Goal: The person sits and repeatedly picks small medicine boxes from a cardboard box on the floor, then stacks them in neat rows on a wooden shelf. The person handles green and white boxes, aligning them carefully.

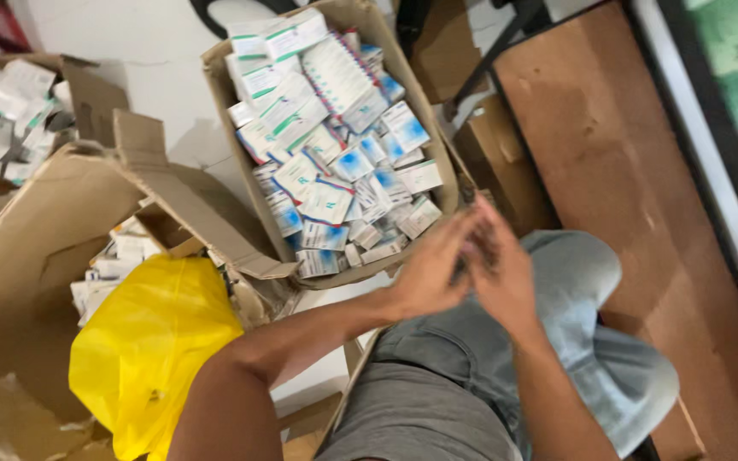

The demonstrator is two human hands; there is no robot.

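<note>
- The left hand (427,271) and the right hand (499,275) are brought together above the lap, fingers extended and meeting at the tips; motion blur covers them, so it cannot be told whether anything small is pinched between them.
- The hands are held just off the near right corner of the open cardboard box (437,162), probably because that box is the nearest thing within reach from the seated position.
- The box is filled to its rim with small white-and-blue cartons (335,162), lying loose and at all angles; a few larger white-and-green packs (277,38) are stacked at its far edge.
- The box is set on the floor, tilted towards the person, which lets its contents be seen and reached from above.
- A second, torn cardboard box (36,248) is placed to the left, its flaps folded open; a yellow plastic bag (151,341) is lodged against its near side, and more white cartons (117,256) are partly hidden behind the bag and a flap.
- A third heap of cartons (6,111) is cut off at the far left corner of the view.
- The knees in grey trousers (574,341) are drawn up beside a wooden board (625,154), whose far end is cut off.
</note>
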